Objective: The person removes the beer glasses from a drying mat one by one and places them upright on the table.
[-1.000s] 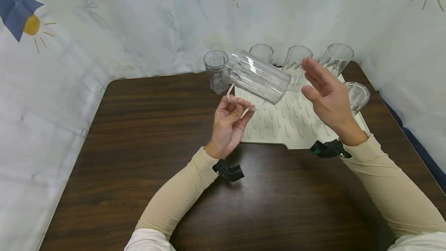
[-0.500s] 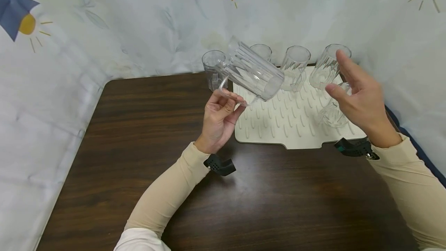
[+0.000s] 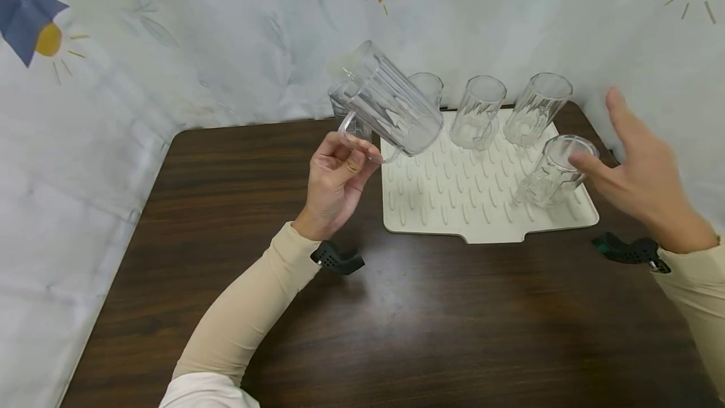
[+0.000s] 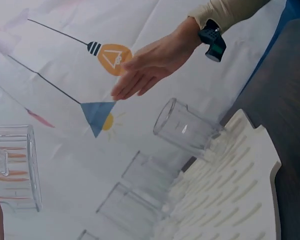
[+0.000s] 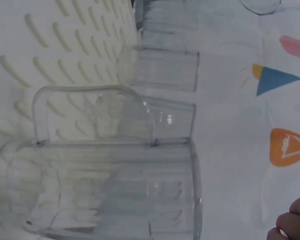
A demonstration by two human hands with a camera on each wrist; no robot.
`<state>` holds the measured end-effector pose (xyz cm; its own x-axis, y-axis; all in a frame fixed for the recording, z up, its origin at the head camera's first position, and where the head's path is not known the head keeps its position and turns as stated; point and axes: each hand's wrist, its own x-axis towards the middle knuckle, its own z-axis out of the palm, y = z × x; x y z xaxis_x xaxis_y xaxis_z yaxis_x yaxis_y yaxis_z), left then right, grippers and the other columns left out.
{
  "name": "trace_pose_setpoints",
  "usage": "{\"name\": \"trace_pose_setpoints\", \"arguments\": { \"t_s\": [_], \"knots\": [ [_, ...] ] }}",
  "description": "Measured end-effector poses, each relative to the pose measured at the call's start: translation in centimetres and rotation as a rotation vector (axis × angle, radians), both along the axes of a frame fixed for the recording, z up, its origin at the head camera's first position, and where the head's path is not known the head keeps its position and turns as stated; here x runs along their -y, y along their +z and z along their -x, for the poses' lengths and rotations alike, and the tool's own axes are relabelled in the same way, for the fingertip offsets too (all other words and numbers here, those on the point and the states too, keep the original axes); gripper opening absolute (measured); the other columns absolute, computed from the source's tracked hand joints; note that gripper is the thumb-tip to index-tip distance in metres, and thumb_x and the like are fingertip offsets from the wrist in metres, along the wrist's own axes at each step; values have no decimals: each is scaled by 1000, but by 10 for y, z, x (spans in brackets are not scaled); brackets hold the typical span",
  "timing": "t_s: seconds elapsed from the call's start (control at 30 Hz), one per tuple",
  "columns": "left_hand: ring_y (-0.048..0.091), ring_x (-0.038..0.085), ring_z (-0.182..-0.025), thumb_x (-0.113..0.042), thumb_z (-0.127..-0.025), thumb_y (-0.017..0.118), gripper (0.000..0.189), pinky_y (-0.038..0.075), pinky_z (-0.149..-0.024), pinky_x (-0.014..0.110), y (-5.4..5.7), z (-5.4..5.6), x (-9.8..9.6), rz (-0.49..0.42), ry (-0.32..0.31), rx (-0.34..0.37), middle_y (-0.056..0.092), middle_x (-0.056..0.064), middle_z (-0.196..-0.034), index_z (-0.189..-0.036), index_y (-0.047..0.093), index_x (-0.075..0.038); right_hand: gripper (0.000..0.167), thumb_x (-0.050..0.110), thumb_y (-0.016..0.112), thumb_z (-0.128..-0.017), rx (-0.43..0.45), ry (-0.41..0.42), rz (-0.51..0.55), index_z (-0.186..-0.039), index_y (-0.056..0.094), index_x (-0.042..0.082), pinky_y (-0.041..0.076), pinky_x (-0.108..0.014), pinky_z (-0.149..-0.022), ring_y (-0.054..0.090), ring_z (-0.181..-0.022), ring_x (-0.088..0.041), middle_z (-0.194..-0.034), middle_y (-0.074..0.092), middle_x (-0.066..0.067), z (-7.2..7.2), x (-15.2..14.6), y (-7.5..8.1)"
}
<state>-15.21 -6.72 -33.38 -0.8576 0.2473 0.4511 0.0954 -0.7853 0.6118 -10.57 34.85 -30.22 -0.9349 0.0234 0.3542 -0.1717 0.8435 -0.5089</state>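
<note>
My left hand point(image 3: 334, 184) pinches the handle of a clear pitcher-like mug point(image 3: 399, 109) between thumb and fingers. The mug hangs tilted in the air over the left back of the white ridged drying board point(image 3: 442, 209), its mouth toward the upper left. Part of this mug shows at the left edge of the left wrist view. My right hand point(image 3: 648, 175) is off the board's right side, fingers extended, holding nothing. Its thumb overlaps the rim of the front-right clear mug point(image 3: 544, 178) in the head view. That mug point(image 5: 95, 190), with its handle, fills the lower right wrist view.
Along the board's back stand more clear mugs: one at right point(image 3: 535, 112), another in the middle point(image 3: 478, 115), and one partly hidden point(image 3: 428, 87). A clear mug point(image 3: 340, 106) stands left of the board behind the held one. Dark wooden table point(image 3: 453, 320); patterned white cloth point(image 3: 255, 49) behind.
My left hand has carried the tilted mug leftward and slightly up, raising its mouth end. My right hand has moved away to the right, uncovering the mugs on the board's right side.
</note>
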Motion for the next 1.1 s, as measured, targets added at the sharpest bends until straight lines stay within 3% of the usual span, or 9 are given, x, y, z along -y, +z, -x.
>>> {"name": "trace_pose_setpoints", "arguments": {
  "t_s": [0.17, 0.37, 0.53, 0.83, 1.1],
  "knots": [
    [73, 15, -94, -8, -86, 77, 17, 62, -93, 27, 8, 2, 13, 23, 23, -10, 77, -1, -99, -101, 70, -14, 94, 53, 63, -99, 93, -8, -62, -166, 7, 18, 10, -60, -133, 11, -162, -41, -175, 6, -1, -7, -18, -8],
    [74, 15, -94, -9, -86, 77, 18, 63, -94, 28, 13, 7, 28, 69, 53, -30, 77, 0, -100, -102, 70, -15, 103, 55, 61, -101, 182, -13, -129, -165, -5, 10, 5, -66, -131, -1, -162, -43, -175, -8, -7, -16, -31, -18],
    [74, 15, -93, -9, -85, 78, 18, 63, -93, 28, 17, 10, 39, 112, 88, -40, 77, 0, -99, -101, 70, -14, 106, 49, 63, -101, 256, -9, -141, -164, -13, 9, 0, -67, -130, -9, -161, -43, -173, -18, -8, -21, -39, -30],
    [73, 18, -94, -4, -87, 76, 16, 63, -92, 27, 19, 17, 60, 114, 117, -57, 76, 3, -100, -101, 70, -9, 112, 48, 68, -98, 250, 99, -233, -162, -10, -1, -3, -57, -134, -10, -162, -42, -172, -16, -19, -22, -48, -56],
    [73, 19, -94, 1, -89, 74, 14, 63, -92, 27, 16, 22, 78, 131, 155, -60, 76, 4, -100, -100, 70, -7, 115, 52, 68, -97, 299, 120, -271, -162, -7, -5, -4, -64, -132, -12, -161, -44, -171, -17, -21, -24, -51, -81]
  ]
}}
